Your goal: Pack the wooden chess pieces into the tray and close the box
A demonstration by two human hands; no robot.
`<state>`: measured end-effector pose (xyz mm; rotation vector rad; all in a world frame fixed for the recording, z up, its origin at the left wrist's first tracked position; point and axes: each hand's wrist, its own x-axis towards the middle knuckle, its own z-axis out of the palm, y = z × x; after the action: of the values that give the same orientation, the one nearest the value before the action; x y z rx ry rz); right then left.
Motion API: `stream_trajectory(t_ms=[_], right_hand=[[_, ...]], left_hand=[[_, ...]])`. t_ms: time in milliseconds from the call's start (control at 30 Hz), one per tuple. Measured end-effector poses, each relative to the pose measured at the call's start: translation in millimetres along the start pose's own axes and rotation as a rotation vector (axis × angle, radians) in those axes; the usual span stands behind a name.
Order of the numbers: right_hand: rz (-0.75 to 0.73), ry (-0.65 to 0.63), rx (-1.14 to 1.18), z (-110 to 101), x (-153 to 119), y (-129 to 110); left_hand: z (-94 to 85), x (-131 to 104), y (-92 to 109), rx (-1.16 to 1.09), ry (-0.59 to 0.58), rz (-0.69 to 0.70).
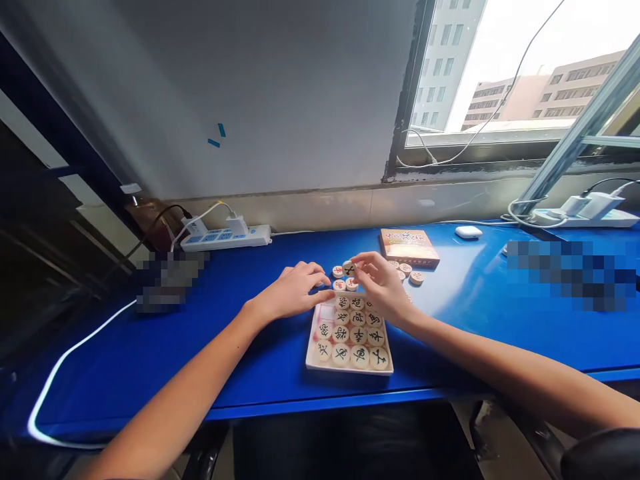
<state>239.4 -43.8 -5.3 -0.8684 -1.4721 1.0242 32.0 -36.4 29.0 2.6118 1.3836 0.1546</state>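
A white tray (350,369) on the blue table holds rows of round chess pieces with black characters. Bare pinkish floor shows in its upper left part. My right hand (381,283) pinches a black-marked piece (349,269) between thumb and fingers, just beyond the tray's far edge. Under and beside that piece lie several red-marked pieces (339,285). My left hand (300,288) rests at the tray's upper left corner, fingers apart, its fingertips near a partly hidden piece. More pieces (416,277) lie to the right of my right hand.
Behind the loose pieces sits an orange-brown box (409,247), with a white earphone case (469,232) to its right. Power strips (227,237) with cables stand along the wall on both sides. Two blurred dark objects lie at the far left and far right.
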Motion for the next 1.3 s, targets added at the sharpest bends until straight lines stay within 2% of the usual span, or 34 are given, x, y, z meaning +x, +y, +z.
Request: stream_trajectory(t_ms=[100,200,267,367,433,500,567,633,667,767,833,867,967,1033,1133,1200,1233,1300], right_hand=[[0.037,0.025,0.078,25,1,-1],[0.118,0.049,0.157,43,13,-7],[0.233,0.005,0.242,51,23,-12],[0.454,-0.131,0.439,58,35,-13],[0.486,-0.165,0.507,60,40,-7],[0.404,-0.105,0.43,61,42,2],[0.314,0.0,0.234,57,45,10],[0.28,0.07,0.009,48,49,15],[0.278,0.061,-0.092,42,51,16],[0.275,-0.157,-0.334,22,55,16],[0.221,-0.297,-0.53,12,54,15],[0.162,-0.313,-0.648,9,53,15],[-0.094,-0.246,-0.906,10,49,19],[-0.249,-0.27,-0.918,16,48,21],[-0.396,-0.502,-0.853,26,45,20],[-0.439,-0.655,-0.821,30,43,17],[-0.448,-0.69,-0.808,32,42,15],[-0.452,-0.679,-0.799,32,42,14]], left_hand=[[-3.4,-4,-7,-0.001,-0.055,0.021],[-8.1,-10,-24,-0.054,-0.107,0.043],[-12.8,-15,-35,-0.08,-0.124,0.053],[-20.8,-20,-43,-0.088,-0.182,0.062],[-24.7,-22,-43,-0.07,-0.238,0.073],[-26.3,-23,-41,-0.05,-0.283,0.063],[-25.2,-22,-37,-0.034,-0.29,0.023],[-22.1,-20,-32,-0.022,-0.249,-0.001],[-20.2,-19,-30,-0.02,-0.218,0.006],[-15.6,-15,-24,-0.027,-0.157,0.074],[-15.0,-14,-22,-0.038,-0.155,0.093],[-15.9,-14,-22,-0.045,-0.159,0.085],[-22.4,-16,-25,-0.075,-0.168,0.012],[-28.2,-19,-29,-0.088,-0.174,-0.066],[-34.5,-22,-36,-0.08,-0.244,-0.166],[-36.0,-24,-38,-0.067,-0.281,-0.202],[-36.0,-24,-39,-0.06,-0.286,-0.216],[-35.5,-24,-37,-0.044,-0.284,-0.24]])
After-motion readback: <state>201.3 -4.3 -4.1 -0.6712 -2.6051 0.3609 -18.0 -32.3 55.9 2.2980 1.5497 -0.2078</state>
